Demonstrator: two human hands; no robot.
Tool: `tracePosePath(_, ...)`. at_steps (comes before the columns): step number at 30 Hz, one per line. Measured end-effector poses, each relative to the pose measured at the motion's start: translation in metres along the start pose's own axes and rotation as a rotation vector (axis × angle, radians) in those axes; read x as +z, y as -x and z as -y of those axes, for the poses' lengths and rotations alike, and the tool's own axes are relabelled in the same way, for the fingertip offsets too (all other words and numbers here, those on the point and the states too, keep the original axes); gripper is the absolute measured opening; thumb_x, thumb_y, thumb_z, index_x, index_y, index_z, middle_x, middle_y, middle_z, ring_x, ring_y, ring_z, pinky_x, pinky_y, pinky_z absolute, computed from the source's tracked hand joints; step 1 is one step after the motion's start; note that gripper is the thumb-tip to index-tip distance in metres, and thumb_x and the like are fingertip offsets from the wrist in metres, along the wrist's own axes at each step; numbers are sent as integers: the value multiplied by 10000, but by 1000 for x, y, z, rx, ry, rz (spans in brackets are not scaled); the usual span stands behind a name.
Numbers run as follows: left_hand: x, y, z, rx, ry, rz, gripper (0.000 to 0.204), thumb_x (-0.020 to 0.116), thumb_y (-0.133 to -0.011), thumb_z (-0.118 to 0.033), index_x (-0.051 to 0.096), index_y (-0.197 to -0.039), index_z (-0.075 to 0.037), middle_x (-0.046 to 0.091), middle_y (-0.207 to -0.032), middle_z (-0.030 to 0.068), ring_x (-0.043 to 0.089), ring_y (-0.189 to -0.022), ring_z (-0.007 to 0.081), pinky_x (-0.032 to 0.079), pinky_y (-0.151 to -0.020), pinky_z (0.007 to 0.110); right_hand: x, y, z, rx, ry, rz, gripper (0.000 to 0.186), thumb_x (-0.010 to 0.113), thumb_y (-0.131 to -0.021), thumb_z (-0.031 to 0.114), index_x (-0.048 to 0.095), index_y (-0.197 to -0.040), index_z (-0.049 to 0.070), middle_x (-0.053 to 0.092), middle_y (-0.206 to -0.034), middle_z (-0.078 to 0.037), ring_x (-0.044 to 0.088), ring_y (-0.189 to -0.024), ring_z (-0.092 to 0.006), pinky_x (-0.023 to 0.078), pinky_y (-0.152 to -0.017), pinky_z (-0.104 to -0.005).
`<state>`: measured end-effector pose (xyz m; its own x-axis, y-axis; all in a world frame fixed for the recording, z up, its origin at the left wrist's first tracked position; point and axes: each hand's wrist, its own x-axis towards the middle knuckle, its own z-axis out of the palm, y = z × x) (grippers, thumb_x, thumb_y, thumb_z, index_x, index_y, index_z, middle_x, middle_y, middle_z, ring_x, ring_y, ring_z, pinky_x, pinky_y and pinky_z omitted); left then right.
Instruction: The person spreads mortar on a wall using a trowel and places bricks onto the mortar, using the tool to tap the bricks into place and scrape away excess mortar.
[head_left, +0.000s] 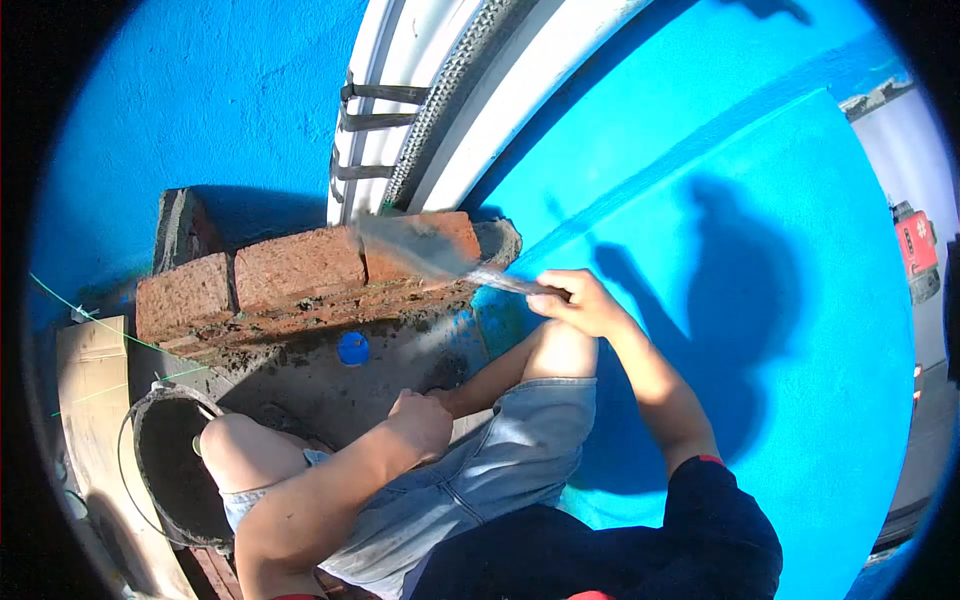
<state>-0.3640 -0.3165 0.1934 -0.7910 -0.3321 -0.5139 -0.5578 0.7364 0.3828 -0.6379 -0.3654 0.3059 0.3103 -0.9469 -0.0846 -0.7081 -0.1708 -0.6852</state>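
My right hand [580,302] is wrapped round the handle of a trowel [420,246]. Its blade, smeared by motion, passes over the right end of a short row of red bricks [300,265]. Mortar shows along the joints and under the bricks. My left hand [421,425] is curled closed above my lap, close to my lower leg; whatever its fingers might hold is hidden. Left of my bent knee stands a dark bucket [180,470] with a wire handle.
Blue walls [640,130] rise behind and to the right. White pipes [500,110] with black ties meet the brick row. A green string [130,335] crosses a pale board [95,400] at left. A blue disc [352,348] lies below the bricks; a red device [915,243] sits far right.
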Motion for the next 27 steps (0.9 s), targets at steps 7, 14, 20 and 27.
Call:
tracePosePath(7, 3, 65, 13, 57, 209, -140, 220, 614, -833, -215, 711, -998, -108, 688, -936, 141, 641, -916, 353, 482, -800, 447, 25, -16, -77, 536, -308, -159, 375, 498, -980, 366, 634, -804, 63, 519, -572, 3, 501, -529, -163, 411, -506, -362)
tracePosePath(14, 15, 120, -70, 265, 310, -1229, 151, 667, -667, -181, 647, -699, -35, 627, -823, 126, 632, -823, 320, 509, -700, 418, 36, 9, -21, -133, -671, -287, 455, 376, -1014, 479, 366, -705, 146, 302, -565, 40, 268, -454, -54, 182, -381, -245)
tracePosePath(20, 150, 258, -129, -813, 602, -1700, 234, 667, -735, 30, 547, -919, -50, 602, -1131, 152, 604, -1023, 328, 525, -838, 410, 130, -51, -34, -108, -566, 117, 425, 423, -1016, 401, 380, -686, 137, 292, -528, 31, 289, -409, -67, 188, -366, -252)
tracePosePath(27, 322, 431, -241, -2284, 163, -1721, 196, 637, -785, -36, 614, -979, -21, 643, -960, 135, 625, -899, 277, 496, -835, 358, 199, -49, 34, -75, -605, 469, 404, 441, -1008, 422, 434, -732, 127, 349, -550, 38, 340, -421, -63, 241, -369, -237)
